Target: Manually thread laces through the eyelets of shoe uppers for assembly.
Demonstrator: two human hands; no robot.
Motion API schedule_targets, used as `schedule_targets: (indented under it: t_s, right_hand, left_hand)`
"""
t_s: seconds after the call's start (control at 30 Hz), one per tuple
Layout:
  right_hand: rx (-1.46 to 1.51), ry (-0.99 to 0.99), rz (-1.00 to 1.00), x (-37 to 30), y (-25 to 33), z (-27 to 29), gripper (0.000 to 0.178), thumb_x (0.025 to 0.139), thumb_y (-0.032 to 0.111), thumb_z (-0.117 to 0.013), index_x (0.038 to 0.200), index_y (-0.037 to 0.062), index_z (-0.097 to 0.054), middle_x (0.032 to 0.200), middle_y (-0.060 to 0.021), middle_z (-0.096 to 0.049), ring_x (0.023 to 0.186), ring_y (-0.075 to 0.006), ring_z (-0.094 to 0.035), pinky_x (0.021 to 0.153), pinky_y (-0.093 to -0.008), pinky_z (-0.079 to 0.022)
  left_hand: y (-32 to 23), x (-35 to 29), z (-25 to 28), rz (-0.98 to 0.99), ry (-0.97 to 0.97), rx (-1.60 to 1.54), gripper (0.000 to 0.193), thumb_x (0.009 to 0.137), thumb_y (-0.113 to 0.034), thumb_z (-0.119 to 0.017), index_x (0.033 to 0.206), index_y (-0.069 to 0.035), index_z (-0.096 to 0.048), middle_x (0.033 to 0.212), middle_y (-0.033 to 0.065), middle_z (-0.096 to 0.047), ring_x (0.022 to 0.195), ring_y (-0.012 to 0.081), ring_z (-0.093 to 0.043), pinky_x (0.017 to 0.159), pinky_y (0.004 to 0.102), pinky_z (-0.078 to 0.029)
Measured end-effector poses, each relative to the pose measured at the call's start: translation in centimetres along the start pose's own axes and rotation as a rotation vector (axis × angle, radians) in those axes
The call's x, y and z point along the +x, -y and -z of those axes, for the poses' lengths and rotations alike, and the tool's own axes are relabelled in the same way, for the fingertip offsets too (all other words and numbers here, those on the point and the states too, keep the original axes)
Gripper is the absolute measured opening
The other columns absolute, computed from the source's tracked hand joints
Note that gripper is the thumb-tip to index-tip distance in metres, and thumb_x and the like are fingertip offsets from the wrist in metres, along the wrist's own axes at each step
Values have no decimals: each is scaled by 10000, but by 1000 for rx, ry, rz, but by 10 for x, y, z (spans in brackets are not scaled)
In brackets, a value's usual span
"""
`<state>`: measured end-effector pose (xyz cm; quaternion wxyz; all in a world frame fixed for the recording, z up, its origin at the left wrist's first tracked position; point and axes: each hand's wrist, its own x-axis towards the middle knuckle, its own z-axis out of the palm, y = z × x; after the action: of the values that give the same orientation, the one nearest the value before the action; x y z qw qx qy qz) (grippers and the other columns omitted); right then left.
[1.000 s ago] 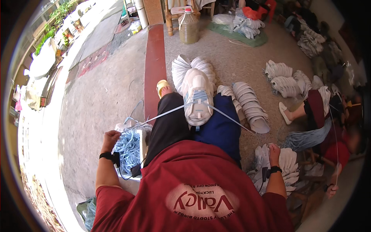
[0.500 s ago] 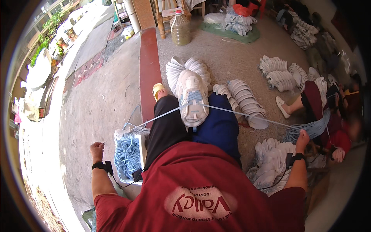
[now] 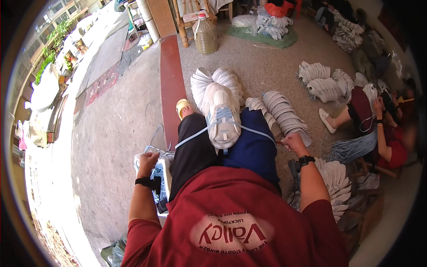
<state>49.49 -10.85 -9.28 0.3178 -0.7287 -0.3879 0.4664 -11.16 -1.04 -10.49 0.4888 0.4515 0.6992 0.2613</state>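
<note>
A white and grey sneaker with light blue lacing rests between my knees, its toe pointing away. From it one end of the pale blue shoelace drapes over my left thigh, the other over my right knee. Closed fingers bring my left hand above the white box of tangled blue laces; anything in them is hidden. Beside my right knee, my right hand is closed at a thin reddish thing, too small to name, near the lace's right end.
Fanned stacks of white shoe parts lie right of my knees, more by my right forearm. A seated person works at the far right beside a bundle of blue laces. A large bottle stands ahead.
Both hands have come inward from wide apart, the right one to my knee. The lace ends, stretched out sideways before, now droop over my legs. The other person's arm has risen.
</note>
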Motion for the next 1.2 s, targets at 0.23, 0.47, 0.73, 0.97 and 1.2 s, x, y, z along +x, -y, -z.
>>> schedule_targets:
  t_s: [0.23,0.47,0.73,0.97,1.2]
  right_hand:
    - [-200,525,464,2,151,-79,61,722,34,-618,681,7,-583,610,-117,-574,606,-184,-598,524,-284,-457]
    - [-241,-334,848,31,133,-134,90,707,64,-648,683,9,-580,964,-221,-558,901,-358,-538,749,-396,-441]
    - [423,-25,512,27,129,-144,123,799,21,-604,682,-1,-571,543,-35,-566,479,-59,-474,466,-213,-384]
    - [468,17,500,31,129,-147,138,806,16,-582,671,19,-550,583,-47,-572,509,-105,-508,479,-246,-394]
    - [-302,-443,763,31,134,-166,143,720,136,-642,697,40,-538,640,-160,-568,640,-387,-561,570,-457,-448]
  left_hand:
    - [-179,-46,-114,-187,959,125,91,835,-115,-631,765,-59,-627,651,-11,-606,542,60,-533,503,182,-423]
    - [-166,6,-154,-525,486,21,129,828,-82,-623,721,-46,-560,722,-39,-529,607,43,-475,539,197,-415]
    - [-155,3,-152,-570,482,-139,180,795,-46,-640,648,-19,-538,659,15,-510,908,138,-532,791,274,-404]
    - [-156,3,-154,-602,482,-138,203,792,-34,-634,628,-17,-515,675,26,-509,1022,171,-519,839,295,-387]
    - [-150,4,-156,-830,409,-113,196,813,-66,-633,652,-38,-524,849,-9,-569,684,51,-455,597,205,-370]
